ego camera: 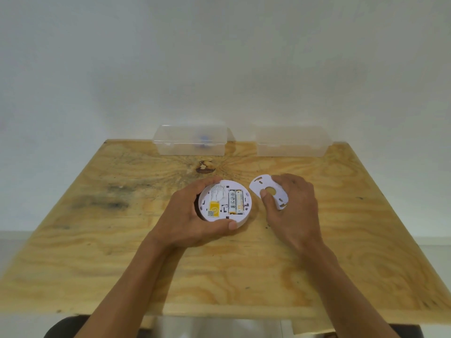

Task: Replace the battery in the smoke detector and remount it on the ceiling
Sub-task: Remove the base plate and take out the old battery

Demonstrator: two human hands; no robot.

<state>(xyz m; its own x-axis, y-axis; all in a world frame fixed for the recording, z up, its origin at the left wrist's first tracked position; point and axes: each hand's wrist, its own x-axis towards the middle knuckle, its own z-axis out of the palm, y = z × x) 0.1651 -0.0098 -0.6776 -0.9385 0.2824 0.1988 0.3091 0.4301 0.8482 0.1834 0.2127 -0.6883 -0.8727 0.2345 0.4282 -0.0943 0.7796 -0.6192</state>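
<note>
My left hand (192, 213) grips the round white smoke detector (224, 200) by its rim, fingers curled over the far edge and thumb against the near edge, holding it back side up near the middle of the plywood table (122, 252). The open back shows two batteries (236, 201) seated side by side in their bay, lengthwise toward and away from me, with a yellow label (214, 208) to their left. My right hand (291, 206) grasps the white mounting plate (267, 191), thumb pressed on its upper face beside the round central hole, fingers wrapped round its right edge; the plate is tilted and lies just beside the detector, to its right, not touching it. At the far edge of the table, against the wall, stand two clear plastic boxes: the left box (189, 140) holds something blue, too blurred to identify; the right box (292, 142) shows no visible contents.
</note>
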